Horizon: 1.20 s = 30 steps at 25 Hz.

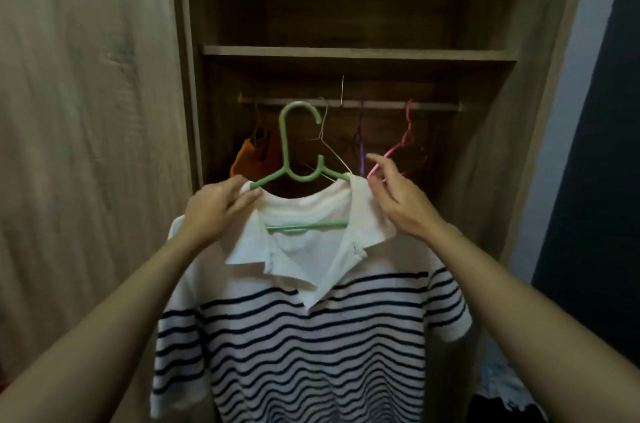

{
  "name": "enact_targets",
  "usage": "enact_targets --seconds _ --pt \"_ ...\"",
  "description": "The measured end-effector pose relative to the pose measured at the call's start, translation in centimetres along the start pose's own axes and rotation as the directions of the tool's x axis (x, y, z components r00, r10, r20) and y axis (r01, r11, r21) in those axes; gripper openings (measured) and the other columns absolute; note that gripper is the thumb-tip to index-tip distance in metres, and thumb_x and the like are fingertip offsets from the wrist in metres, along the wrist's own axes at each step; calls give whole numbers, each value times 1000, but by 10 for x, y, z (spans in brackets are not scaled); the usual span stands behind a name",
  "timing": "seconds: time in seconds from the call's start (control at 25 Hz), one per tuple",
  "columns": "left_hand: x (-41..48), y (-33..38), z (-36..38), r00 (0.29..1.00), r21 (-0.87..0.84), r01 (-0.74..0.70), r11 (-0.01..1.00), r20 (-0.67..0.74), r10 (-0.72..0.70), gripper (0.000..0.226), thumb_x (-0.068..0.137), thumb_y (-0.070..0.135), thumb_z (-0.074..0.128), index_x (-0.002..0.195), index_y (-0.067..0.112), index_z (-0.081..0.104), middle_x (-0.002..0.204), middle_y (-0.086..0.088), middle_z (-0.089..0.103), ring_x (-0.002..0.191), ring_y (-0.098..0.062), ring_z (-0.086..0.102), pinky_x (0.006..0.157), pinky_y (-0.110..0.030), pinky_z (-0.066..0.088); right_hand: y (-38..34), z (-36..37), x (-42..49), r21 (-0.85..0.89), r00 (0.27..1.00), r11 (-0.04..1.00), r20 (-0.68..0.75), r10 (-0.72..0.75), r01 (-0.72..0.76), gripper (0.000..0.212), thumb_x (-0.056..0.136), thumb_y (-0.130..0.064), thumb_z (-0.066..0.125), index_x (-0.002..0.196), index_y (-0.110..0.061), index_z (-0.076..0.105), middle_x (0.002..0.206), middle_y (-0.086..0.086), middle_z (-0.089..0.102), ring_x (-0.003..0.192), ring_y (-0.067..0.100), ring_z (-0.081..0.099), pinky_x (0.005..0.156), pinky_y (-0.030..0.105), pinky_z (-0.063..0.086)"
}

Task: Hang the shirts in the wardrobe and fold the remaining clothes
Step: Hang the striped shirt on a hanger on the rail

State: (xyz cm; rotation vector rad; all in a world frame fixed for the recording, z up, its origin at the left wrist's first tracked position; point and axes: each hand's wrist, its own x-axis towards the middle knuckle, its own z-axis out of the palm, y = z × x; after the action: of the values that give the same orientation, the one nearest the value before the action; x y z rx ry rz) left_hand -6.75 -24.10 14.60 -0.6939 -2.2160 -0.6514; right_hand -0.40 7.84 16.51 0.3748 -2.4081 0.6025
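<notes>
The open wardrobe [360,51] frames the rail [349,106]. Just below and in front of the rail hangs the striped shirt [311,336], already on the green hanger [294,145], whose hook seems not yet over the rail. The knit looks soft, light and limp, so the stiff hanger is the place to hold. The left hand [218,207] grips the hanger's arm through the collar. The right hand [394,200], fingers loose and part-spread, only touches the collar.
</notes>
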Motion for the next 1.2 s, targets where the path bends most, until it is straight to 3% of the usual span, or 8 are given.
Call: enact_targets --seconds 0.12,0.28,0.48,0.56,0.64,0.8,0.96,1.2 --pt "1 -25 -11 997 -51 73 996 -24 -74 25 94 42 50 89 20 59 68 0 60 63 -14 57 58 -36 45 38 -8 -17 -98 988 983 -16 155 -156 50 93 -57 26 130 -27 38 113 7 64 101 28 60 82 39 45" --pt "3 -49 -13 988 -86 151 985 21 -150 32 91 51 48 91 21 61 72 0 62 68 -19 60 63 -43 50 59 2 -26 108 963 969 -133 234 -221 41 97 -45 34 79 -12 50 68 1 56 66 18 56 64 40 44" --pt "2 -36 -6 994 -92 91 992 76 -84 35 89 54 44 86 22 59 69 -1 60 63 -17 58 57 -39 46 34 2 -3 -59 991 997 -125 48 -55 39 95 -38 36 127 -20 50 124 1 56 114 17 52 100 45 38" --pt "3 -25 -1 995 -68 47 997 96 -41 27 87 56 41 79 33 53 65 4 55 60 -11 53 53 -32 39 16 2 10 -204 990 977 135 -34 61 39 97 -38 34 127 -20 51 114 -2 61 112 19 55 92 38 41" --pt "7 -19 0 996 -43 12 999 92 -8 24 87 57 41 70 40 44 61 10 49 56 -5 46 52 -30 35 12 6 14 -95 964 995 264 -6 32 29 99 -31 39 118 -21 58 100 -7 61 101 19 60 79 31 43" --pt "13 -21 -5 996 -61 -9 998 84 14 26 86 63 39 77 42 51 61 7 53 56 -7 50 53 -33 40 12 12 11 20 990 999 130 -49 46 24 97 -30 44 112 -21 60 99 -5 64 90 13 60 78 40 51" --pt "21 -17 -8 997 -81 -52 995 44 56 27 91 51 47 91 28 62 59 7 53 54 -8 50 51 -28 35 4 9 13 -37 1000 999 -5 -6 6 27 96 -36 43 115 -25 59 87 -10 60 82 11 58 62 29 41" --pt "22 -6 -6 993 -60 -101 993 47 104 41 88 56 44 95 22 65 60 10 51 55 -4 49 50 -26 35 -4 6 13 -46 999 999 38 1 0 25 96 -39 43 107 -28 62 91 -6 66 86 13 60 72 37 48"
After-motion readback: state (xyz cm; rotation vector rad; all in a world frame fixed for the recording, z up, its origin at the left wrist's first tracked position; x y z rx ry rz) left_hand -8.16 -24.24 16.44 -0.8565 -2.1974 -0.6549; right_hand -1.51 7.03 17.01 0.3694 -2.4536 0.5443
